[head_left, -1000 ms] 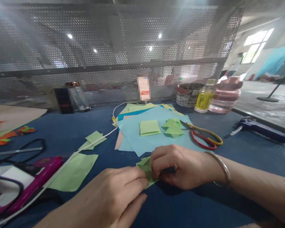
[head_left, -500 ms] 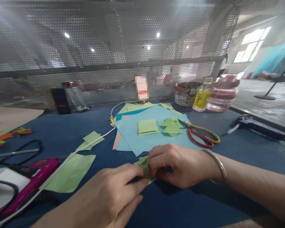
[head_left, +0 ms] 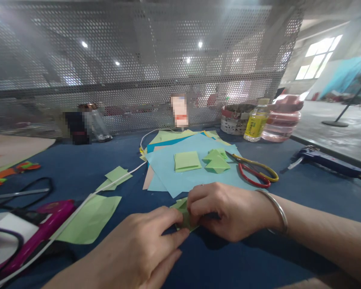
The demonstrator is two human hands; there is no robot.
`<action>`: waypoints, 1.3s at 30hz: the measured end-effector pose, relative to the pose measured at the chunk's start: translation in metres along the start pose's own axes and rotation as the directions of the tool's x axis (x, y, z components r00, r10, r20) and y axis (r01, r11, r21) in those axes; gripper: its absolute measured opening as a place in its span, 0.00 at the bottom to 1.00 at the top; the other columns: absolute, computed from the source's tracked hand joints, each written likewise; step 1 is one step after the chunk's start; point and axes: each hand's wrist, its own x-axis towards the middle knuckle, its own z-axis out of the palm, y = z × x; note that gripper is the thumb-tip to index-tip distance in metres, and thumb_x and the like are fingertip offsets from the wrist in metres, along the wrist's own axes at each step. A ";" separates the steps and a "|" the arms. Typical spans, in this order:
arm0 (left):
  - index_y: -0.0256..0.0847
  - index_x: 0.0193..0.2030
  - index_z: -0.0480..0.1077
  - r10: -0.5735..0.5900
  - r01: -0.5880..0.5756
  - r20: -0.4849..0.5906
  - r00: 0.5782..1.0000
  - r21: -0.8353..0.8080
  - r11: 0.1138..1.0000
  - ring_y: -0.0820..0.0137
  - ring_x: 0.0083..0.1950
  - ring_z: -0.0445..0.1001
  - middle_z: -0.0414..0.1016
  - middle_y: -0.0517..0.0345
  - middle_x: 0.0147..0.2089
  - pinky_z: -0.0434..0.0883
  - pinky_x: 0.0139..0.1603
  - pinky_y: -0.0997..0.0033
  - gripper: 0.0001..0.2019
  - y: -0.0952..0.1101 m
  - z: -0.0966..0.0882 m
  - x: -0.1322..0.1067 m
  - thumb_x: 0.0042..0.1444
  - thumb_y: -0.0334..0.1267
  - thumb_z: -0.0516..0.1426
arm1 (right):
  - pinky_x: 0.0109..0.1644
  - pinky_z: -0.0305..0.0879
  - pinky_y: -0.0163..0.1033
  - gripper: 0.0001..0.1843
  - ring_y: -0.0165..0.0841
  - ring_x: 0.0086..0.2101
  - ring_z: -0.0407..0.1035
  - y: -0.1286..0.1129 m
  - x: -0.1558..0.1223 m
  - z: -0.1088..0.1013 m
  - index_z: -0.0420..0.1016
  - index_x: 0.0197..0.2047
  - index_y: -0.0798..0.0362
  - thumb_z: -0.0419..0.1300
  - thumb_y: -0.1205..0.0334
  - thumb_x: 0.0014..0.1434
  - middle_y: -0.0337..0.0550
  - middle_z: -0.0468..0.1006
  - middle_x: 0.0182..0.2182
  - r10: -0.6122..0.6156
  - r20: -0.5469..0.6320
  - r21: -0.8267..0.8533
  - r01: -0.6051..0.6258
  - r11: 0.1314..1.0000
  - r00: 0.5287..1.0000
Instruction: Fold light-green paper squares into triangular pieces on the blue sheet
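A small piece of folded green paper (head_left: 180,204) lies on the dark blue tabletop between my hands, partly hidden by fingers. My left hand (head_left: 144,241) pinches its near left edge between thumb and fingers. From the right, my right hand (head_left: 219,210) has curled fingers closed on the same paper; a silver bangle (head_left: 278,210) circles that wrist. Just beyond, a light blue sheet (head_left: 165,176) bears a stack of green squares (head_left: 187,161) and folded green pieces (head_left: 217,161). Scissors (head_left: 258,172) with red and yellow handles rest at the sheet's right edge.
A white cable (head_left: 87,198) crosses the left side over loose green sheets (head_left: 88,218), near a magenta tool (head_left: 45,224). A blue glue gun (head_left: 333,162) lies at right. Behind stand a yellow-labelled bottle (head_left: 255,122), a pink jug (head_left: 282,120), a round container (head_left: 236,120) and a mesh panel (head_left: 156,48).
My left fingertips have shifted very slightly right along the green paper. My right hand stays almost in place, and everything else is unchanged.
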 end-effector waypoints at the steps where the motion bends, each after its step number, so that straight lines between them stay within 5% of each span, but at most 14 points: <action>1: 0.39 0.40 0.74 -0.005 0.005 0.002 1.000 0.000 1.000 0.66 0.38 0.75 0.73 0.54 0.41 0.74 0.35 0.70 0.11 0.000 0.000 0.000 0.60 0.28 0.50 | 0.41 0.67 0.32 0.16 0.32 0.38 0.71 0.000 0.000 0.000 0.74 0.34 0.58 0.53 0.83 0.46 0.45 0.75 0.34 -0.003 0.001 0.001 0.003 1.000 1.000; 11: 0.41 0.42 0.74 -0.018 0.018 0.020 1.000 -0.023 1.000 0.66 0.38 0.74 0.73 0.54 0.42 0.73 0.35 0.69 0.13 -0.002 0.001 -0.003 0.60 0.28 0.50 | 0.37 0.66 0.34 0.23 0.34 0.36 0.70 -0.005 -0.001 -0.001 0.77 0.42 0.58 0.52 0.80 0.44 0.46 0.78 0.36 -0.098 0.000 -0.133 0.097 0.986 0.995; 22: 0.41 0.43 0.74 -0.028 0.029 0.022 0.999 -0.052 0.998 0.67 0.36 0.74 0.72 0.56 0.41 0.72 0.34 0.69 0.12 0.001 0.001 -0.005 0.61 0.27 0.50 | 0.39 0.65 0.40 0.07 0.36 0.36 0.65 -0.014 0.002 -0.010 0.71 0.29 0.56 0.53 0.73 0.48 0.45 0.72 0.29 -0.076 0.103 -0.350 0.108 0.930 0.992; 30: 0.40 0.37 0.75 -0.014 0.016 0.031 0.999 -0.037 0.999 0.67 0.33 0.74 0.71 0.56 0.36 0.70 0.30 0.69 0.12 -0.001 0.002 -0.006 0.63 0.30 0.49 | 0.38 0.65 0.38 0.06 0.33 0.33 0.65 -0.015 0.003 -0.004 0.69 0.25 0.55 0.53 0.73 0.45 0.43 0.73 0.30 -0.135 0.090 -0.299 0.156 0.942 0.987; 39: 0.42 0.42 0.75 -0.019 0.018 -0.007 1.000 -0.022 1.000 0.69 0.34 0.76 0.74 0.57 0.40 0.73 0.34 0.72 0.12 0.002 0.000 -0.008 0.63 0.29 0.50 | 0.42 0.66 0.38 0.13 0.34 0.39 0.67 -0.006 -0.001 -0.007 0.74 0.33 0.55 0.52 0.77 0.48 0.44 0.76 0.34 -0.107 -0.019 -0.280 0.097 0.955 0.994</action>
